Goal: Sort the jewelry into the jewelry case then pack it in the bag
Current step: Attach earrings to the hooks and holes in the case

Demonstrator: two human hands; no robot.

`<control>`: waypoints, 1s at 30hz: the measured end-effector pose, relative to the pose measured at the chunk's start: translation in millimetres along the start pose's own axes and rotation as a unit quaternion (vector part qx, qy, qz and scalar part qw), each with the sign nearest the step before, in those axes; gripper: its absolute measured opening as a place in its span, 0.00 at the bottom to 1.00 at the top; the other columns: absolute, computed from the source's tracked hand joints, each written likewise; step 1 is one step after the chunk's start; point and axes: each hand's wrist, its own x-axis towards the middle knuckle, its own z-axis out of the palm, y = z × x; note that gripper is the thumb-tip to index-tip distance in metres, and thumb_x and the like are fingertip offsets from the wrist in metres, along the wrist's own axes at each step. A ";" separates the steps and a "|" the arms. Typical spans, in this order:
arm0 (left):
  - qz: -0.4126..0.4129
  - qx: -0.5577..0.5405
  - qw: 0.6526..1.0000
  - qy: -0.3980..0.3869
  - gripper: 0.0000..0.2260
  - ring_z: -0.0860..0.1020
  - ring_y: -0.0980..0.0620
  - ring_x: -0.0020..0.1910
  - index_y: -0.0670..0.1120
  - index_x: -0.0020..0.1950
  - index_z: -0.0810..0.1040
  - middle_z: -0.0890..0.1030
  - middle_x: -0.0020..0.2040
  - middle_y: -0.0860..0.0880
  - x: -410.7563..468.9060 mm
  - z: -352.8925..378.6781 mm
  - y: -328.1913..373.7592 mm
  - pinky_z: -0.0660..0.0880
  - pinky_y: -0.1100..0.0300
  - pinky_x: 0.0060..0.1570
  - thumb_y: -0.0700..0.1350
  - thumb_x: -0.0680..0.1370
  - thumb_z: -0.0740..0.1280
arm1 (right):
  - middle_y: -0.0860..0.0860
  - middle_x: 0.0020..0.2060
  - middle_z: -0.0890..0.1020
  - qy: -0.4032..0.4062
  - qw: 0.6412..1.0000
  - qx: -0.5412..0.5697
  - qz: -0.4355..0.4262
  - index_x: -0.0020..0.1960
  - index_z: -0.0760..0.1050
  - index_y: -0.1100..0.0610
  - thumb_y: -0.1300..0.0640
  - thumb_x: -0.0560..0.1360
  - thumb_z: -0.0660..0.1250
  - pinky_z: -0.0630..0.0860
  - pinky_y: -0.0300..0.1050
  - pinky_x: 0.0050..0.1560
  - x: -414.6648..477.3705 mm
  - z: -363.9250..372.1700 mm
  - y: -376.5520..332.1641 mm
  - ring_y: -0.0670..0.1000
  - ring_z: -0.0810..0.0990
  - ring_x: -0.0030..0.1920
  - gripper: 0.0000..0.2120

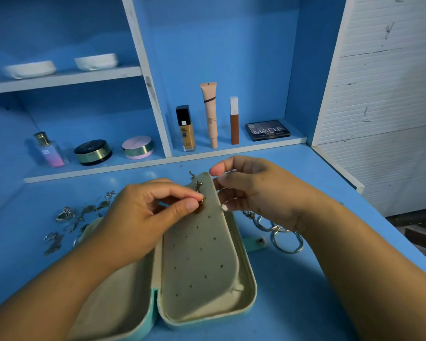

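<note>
A left hand (143,217) pinches a small gold earring (199,208) against the perforated flap (199,254) of the open jewelry case (250,291) on a blue table (305,279) (loose pieces (67,215) lie beside it) — the right hand (256,193), fingers curled, holds the flap's top edge.

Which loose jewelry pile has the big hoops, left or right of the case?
The pile right of the case: large silver hoops lie there. The left pile holds only small leaf-like pieces.

Blue desk (295,303): open mint jewelry case (202,267) ctr, loose earrings (67,214) L, hoops (277,229) R.
</note>
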 end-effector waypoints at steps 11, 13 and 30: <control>-0.065 -0.245 0.967 0.032 0.25 0.80 0.56 0.45 0.58 0.47 0.84 0.83 0.46 0.52 2.5 -27.0 -21.8 0.77 0.68 0.45 0.63 0.53 0.81 | 0.57 0.60 0.79 -0.078 0.989 0.017 -0.122 0.63 0.73 0.62 0.66 0.73 0.67 0.75 0.47 0.61 -0.1 34.2 16.8 0.55 0.79 0.56 0.19; -0.083 -0.244 0.966 0.011 0.31 0.80 0.51 0.51 0.58 0.55 0.82 0.81 0.54 0.48 1.8 -33.9 -28.1 0.77 0.63 0.52 0.63 0.54 0.81 | 0.56 0.60 0.79 -0.086 0.988 0.026 -0.129 0.64 0.71 0.62 0.70 0.72 0.67 0.76 0.43 0.59 -1.2 40.2 19.6 0.54 0.80 0.56 0.21; -0.164 -0.425 0.887 -0.076 0.30 0.82 0.52 0.49 0.54 0.55 0.83 0.82 0.54 0.49 -3.9 -43.5 -28.6 0.80 0.59 0.43 0.51 0.54 0.84 | 0.44 0.49 0.81 -0.015 0.964 -0.227 -0.137 0.56 0.78 0.46 0.43 0.68 0.71 0.79 0.42 0.50 -10.5 61.9 25.7 0.45 0.81 0.48 0.17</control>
